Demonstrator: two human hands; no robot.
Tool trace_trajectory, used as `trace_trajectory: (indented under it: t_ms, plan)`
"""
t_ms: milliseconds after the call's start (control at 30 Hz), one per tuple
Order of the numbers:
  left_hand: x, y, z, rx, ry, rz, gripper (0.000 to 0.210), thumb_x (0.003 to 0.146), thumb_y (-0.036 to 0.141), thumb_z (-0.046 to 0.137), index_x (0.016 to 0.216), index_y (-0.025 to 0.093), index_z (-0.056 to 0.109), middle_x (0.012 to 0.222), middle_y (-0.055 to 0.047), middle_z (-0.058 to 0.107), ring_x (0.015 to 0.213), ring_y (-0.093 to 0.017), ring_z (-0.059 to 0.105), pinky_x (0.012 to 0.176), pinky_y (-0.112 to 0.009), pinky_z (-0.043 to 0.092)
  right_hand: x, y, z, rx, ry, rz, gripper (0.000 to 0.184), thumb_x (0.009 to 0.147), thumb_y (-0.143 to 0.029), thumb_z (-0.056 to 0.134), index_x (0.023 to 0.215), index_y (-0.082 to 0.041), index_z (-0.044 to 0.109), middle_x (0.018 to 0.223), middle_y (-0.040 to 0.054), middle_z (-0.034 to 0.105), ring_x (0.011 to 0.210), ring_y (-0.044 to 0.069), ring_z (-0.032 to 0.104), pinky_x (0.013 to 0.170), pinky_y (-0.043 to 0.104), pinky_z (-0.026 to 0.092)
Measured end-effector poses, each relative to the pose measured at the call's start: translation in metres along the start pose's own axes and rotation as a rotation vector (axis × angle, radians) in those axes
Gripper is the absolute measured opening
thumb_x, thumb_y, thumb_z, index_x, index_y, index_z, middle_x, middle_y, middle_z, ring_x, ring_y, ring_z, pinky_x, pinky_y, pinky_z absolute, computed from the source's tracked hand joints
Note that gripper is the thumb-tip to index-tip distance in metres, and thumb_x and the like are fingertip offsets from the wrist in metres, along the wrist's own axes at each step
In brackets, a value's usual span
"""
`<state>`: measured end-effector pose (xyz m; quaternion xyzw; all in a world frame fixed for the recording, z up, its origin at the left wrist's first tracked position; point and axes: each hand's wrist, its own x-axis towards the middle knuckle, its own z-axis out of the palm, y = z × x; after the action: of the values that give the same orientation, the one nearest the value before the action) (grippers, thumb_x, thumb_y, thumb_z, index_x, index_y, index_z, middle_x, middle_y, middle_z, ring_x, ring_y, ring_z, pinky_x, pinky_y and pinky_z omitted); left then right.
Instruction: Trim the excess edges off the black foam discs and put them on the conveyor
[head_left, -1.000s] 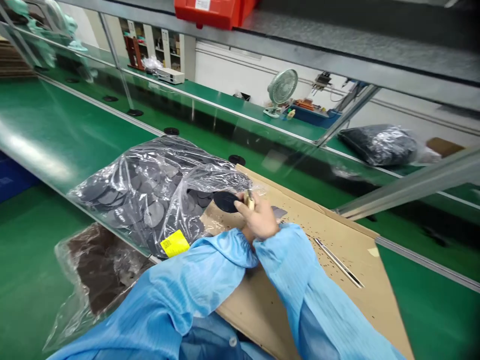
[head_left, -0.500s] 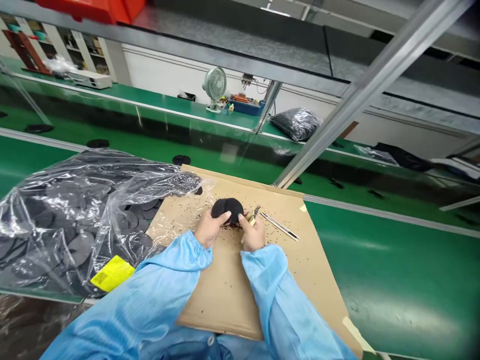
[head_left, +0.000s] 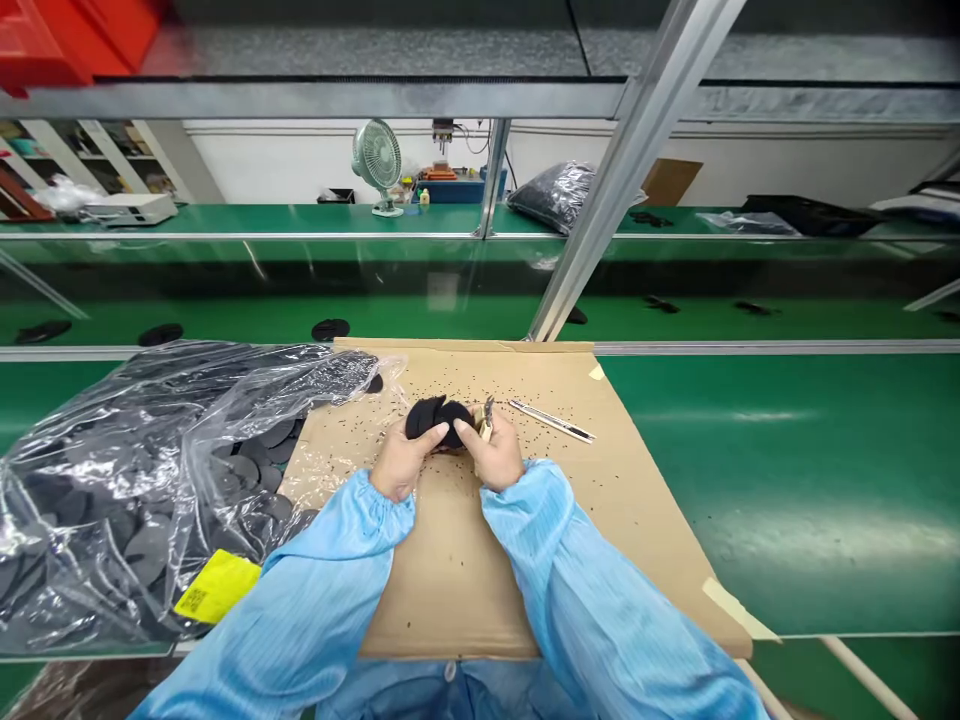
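Several round black discs (head_left: 452, 412), flat and thin, are fanned out between my two hands. My left hand (head_left: 401, 456) is closed on their left side, its thumb across the front. My right hand (head_left: 498, 452) pinches the right side with its thumb. A small pair of nippers (head_left: 487, 418) with pale yellow handles also sits in the right hand, metal jaws pointing up and away from the discs. Under both hands lies a cardboard sheet (head_left: 450, 570), strewn with tiny black bits. A slim silver tool, like a craft knife (head_left: 553, 421), rests on it to the right.
A large clear plastic bag (head_left: 187, 440) full of black discs, with a yellow label (head_left: 218, 586), lies at the left. A metal post (head_left: 592, 235) rises behind the cardboard. More discs (head_left: 330, 329) lie on the green belt beyond. A fan (head_left: 377, 160) stands on the back shelf.
My head view has levelled and shifted. The discs in my hands have spread from two overlapping rounds into a tilted fan. The nippers stay in my right hand.
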<state>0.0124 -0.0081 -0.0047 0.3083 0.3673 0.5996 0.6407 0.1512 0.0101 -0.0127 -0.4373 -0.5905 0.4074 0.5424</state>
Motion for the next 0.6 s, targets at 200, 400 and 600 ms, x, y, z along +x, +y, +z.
trace_trajectory:
  t_ms: [200, 400, 600]
  plan:
    - [0.004, 0.003, -0.004, 0.023, 0.141, 0.015, 0.049, 0.055, 0.030, 0.085, 0.099, 0.015, 0.067, 0.096, -0.007, 0.069, 0.085, -0.021, 0.065, 0.073, -0.033, 0.054, -0.002, -0.007, 0.002, -0.011, -0.004, 0.047, 0.034, 0.074, -0.036, 0.064, 0.103, -0.018, 0.060, 0.083, 0.0027, 0.064, 0.072, 0.017, 0.058, 0.074, 0.032, 0.049]
    - [0.006, -0.004, -0.008, 0.199, 0.136, 0.113, 0.044, 0.058, 0.029, 0.083, 0.097, 0.013, 0.070, 0.097, -0.007, 0.070, 0.092, -0.021, 0.065, 0.090, -0.036, 0.050, 0.001, -0.014, -0.008, -0.153, -0.008, -0.058, 0.034, 0.076, -0.033, 0.062, 0.108, -0.020, 0.063, 0.093, 0.0044, 0.066, 0.084, 0.020, 0.060, 0.083, 0.035, 0.047]
    - [0.001, 0.006, 0.000, 0.030, 0.051, -0.009, 0.046, 0.056, 0.026, 0.085, 0.096, 0.013, 0.067, 0.092, -0.007, 0.070, 0.084, -0.019, 0.065, 0.079, -0.033, 0.053, 0.008, -0.011, -0.006, 0.206, 0.199, 0.187, 0.028, 0.064, -0.038, 0.068, 0.079, -0.019, 0.055, 0.064, -0.0032, 0.053, 0.056, 0.013, 0.052, 0.058, 0.029, 0.047]
